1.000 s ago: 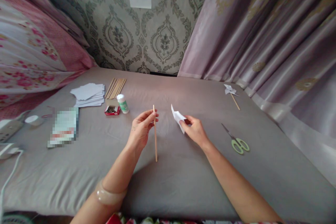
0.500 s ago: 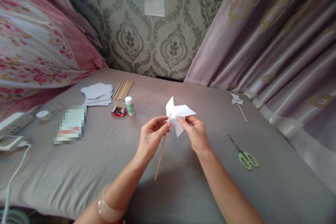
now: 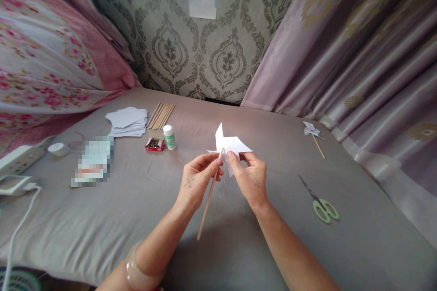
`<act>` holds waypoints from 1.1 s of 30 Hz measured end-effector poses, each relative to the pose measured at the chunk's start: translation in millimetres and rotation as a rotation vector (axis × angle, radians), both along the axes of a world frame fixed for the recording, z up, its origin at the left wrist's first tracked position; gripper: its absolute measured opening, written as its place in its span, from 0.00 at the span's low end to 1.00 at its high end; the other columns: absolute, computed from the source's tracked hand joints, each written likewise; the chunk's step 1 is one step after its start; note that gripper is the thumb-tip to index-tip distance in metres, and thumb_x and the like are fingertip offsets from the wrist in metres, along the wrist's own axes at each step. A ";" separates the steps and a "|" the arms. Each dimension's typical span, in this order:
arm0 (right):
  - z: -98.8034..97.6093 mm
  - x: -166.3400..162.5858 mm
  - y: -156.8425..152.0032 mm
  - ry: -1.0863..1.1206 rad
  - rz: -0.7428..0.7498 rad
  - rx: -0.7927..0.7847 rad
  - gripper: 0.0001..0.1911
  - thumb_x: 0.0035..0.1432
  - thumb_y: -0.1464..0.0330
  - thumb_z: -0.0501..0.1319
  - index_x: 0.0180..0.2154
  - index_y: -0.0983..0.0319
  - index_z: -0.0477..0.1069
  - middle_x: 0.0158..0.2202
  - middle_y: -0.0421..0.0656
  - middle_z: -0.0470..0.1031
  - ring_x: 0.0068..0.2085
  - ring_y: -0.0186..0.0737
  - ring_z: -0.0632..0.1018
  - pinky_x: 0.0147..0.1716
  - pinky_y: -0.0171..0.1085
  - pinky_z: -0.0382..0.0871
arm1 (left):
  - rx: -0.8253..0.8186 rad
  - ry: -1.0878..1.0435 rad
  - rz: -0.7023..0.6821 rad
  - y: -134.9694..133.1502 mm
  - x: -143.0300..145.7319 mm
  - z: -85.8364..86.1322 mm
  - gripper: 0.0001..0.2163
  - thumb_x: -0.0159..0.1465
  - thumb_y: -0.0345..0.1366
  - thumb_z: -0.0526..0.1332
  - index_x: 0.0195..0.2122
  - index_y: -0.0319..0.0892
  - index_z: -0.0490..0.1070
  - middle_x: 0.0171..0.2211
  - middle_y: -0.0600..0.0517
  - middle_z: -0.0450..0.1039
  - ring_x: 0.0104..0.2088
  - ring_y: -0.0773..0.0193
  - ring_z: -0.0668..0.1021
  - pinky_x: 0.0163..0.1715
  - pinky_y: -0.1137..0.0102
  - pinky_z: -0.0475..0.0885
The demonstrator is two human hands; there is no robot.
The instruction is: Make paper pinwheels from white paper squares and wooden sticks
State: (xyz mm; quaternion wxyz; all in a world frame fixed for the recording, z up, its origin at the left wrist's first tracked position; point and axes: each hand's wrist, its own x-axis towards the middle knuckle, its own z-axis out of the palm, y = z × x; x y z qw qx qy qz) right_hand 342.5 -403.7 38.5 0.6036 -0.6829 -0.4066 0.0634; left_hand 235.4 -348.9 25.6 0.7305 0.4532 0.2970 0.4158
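Between thumb and fingers my left hand (image 3: pixel 198 176) grips a thin wooden stick (image 3: pixel 207 209) near its upper end. The stick slants down toward me, and its top meets the middle of a white paper pinwheel (image 3: pixel 235 144). My right hand (image 3: pixel 251 175) is closed on the pinwheel, its thumb pressed close to the centre beside the stick's tip. Folded blades stick up and out to the right; the lower part is partly covered by my fingers. Whether a pin joins paper and stick, I cannot tell.
On the grey cloth at left lie stacked white paper (image 3: pixel 128 122), several wooden sticks (image 3: pixel 161 116), a red box of small pins (image 3: pixel 154 144) and a white-green bottle (image 3: pixel 169 137). Green-handled scissors (image 3: pixel 322 207) and another pinwheel (image 3: pixel 311 130) lie at right. A power strip (image 3: pixel 22 163) is far left.
My right hand has shifted slightly left, its thumb now nearer the pinwheel's centre. The pinwheel has turned a little, and the stick's lower end has swung slightly left and toward me.
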 end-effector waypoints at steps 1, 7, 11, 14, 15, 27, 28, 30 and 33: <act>-0.1 -0.5 -0.3 -0.023 -0.004 0.002 0.08 0.54 0.66 0.60 0.31 0.62 0.76 0.29 0.42 0.77 0.30 0.37 0.76 0.32 0.35 0.69 | -0.006 -0.006 -0.007 -0.3 0.2 0.5 0.14 0.49 0.40 0.71 0.35 0.38 0.77 0.28 0.49 0.77 0.21 0.69 0.74 0.21 0.73 0.69; -1.8 -2.1 -0.4 -0.113 -0.022 0.012 0.07 0.54 0.67 0.60 0.29 0.62 0.75 0.28 0.41 0.75 0.31 0.36 0.75 0.33 0.35 0.67 | -0.026 -0.023 -0.037 -1.3 0.8 -0.5 0.15 0.49 0.40 0.70 0.36 0.37 0.76 0.29 0.49 0.76 0.22 0.68 0.76 0.21 0.73 0.70; -3.5 -2.0 0.0 -0.147 -0.015 0.012 0.07 0.55 0.68 0.59 0.31 0.62 0.75 0.29 0.41 0.75 0.32 0.36 0.74 0.34 0.35 0.67 | -0.032 -0.027 -0.037 -1.2 0.5 -1.5 0.15 0.49 0.39 0.71 0.36 0.36 0.76 0.28 0.49 0.76 0.22 0.67 0.76 0.21 0.73 0.70; -4.1 -2.0 0.4 -0.163 -0.009 0.011 0.07 0.55 0.68 0.59 0.31 0.62 0.75 0.28 0.41 0.74 0.31 0.36 0.74 0.34 0.35 0.67 | -0.038 -0.029 -0.034 -1.4 0.5 -1.2 0.15 0.49 0.38 0.71 0.36 0.36 0.76 0.28 0.49 0.76 0.22 0.68 0.76 0.21 0.73 0.70; -4.2 -2.0 0.5 -0.166 -0.007 0.011 0.07 0.55 0.68 0.59 0.31 0.62 0.75 0.28 0.41 0.74 0.31 0.36 0.74 0.34 0.35 0.67 | -0.038 -0.030 -0.033 -1.4 0.6 -1.2 0.15 0.49 0.38 0.71 0.36 0.36 0.76 0.27 0.49 0.76 0.22 0.68 0.76 0.21 0.73 0.70; -4.1 -3.8 0.1 -0.184 -0.010 0.027 0.07 0.55 0.68 0.59 0.31 0.62 0.76 0.28 0.42 0.74 0.31 0.36 0.74 0.34 0.36 0.68 | -0.020 -0.022 -0.033 -1.5 0.7 -4.2 0.14 0.50 0.39 0.70 0.36 0.37 0.76 0.26 0.51 0.75 0.22 0.68 0.76 0.21 0.73 0.71; -3.7 -4.0 0.1 -0.189 -0.013 0.030 0.07 0.55 0.68 0.59 0.31 0.62 0.75 0.27 0.42 0.74 0.30 0.36 0.74 0.33 0.36 0.67 | -0.021 -0.023 -0.034 -1.4 0.6 -4.2 0.14 0.50 0.39 0.70 0.36 0.37 0.76 0.26 0.51 0.75 0.22 0.68 0.76 0.21 0.73 0.71; -3.1 -4.4 -0.1 -0.202 -0.019 0.029 0.06 0.55 0.69 0.59 0.30 0.62 0.75 0.27 0.42 0.74 0.30 0.36 0.73 0.33 0.36 0.67 | -0.022 -0.025 -0.034 -1.3 0.7 -4.1 0.14 0.50 0.38 0.70 0.36 0.37 0.76 0.26 0.51 0.75 0.22 0.68 0.76 0.21 0.74 0.71; -2.6 -4.9 -0.1 -0.220 -0.024 0.024 0.06 0.56 0.69 0.59 0.31 0.61 0.75 0.27 0.41 0.73 0.30 0.36 0.73 0.32 0.35 0.67 | -0.021 -0.024 -0.033 -1.3 1.0 -4.1 0.14 0.50 0.38 0.70 0.36 0.37 0.76 0.27 0.51 0.75 0.22 0.68 0.76 0.21 0.74 0.71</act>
